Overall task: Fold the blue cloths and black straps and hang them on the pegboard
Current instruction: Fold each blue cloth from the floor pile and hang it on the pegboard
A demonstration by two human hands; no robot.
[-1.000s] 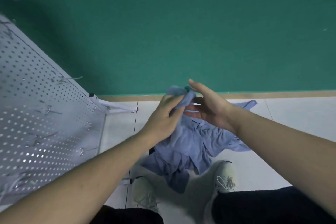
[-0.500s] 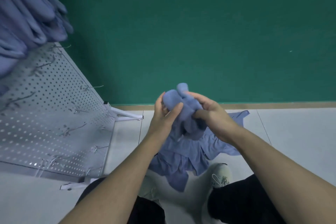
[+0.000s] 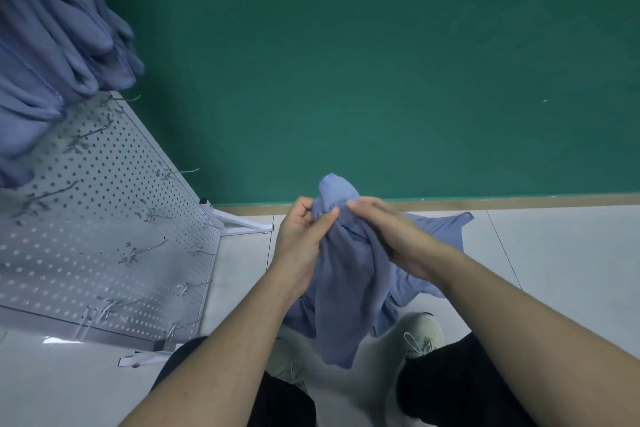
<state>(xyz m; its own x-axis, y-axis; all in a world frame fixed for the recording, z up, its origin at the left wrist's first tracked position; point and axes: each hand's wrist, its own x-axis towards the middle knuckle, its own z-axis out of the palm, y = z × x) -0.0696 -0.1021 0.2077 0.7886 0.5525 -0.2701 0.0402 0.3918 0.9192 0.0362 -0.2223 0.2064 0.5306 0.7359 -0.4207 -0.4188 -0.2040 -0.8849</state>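
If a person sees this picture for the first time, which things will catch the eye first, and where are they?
In the centre, the left hand and the right hand grip a blue cloth that hangs down above more blue cloths on the floor. At the left stands a white pegboard with metal hooks, and a bunch of folded blue cloths hangs at its top.

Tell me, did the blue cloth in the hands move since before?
Yes. The held blue cloth now hangs longer, unrolled downward toward the white shoes, compared with the bunched ball earlier.

Bare forearms, black trousers (image 3: 460, 388), pale lace-up sneakers (image 3: 417, 333).
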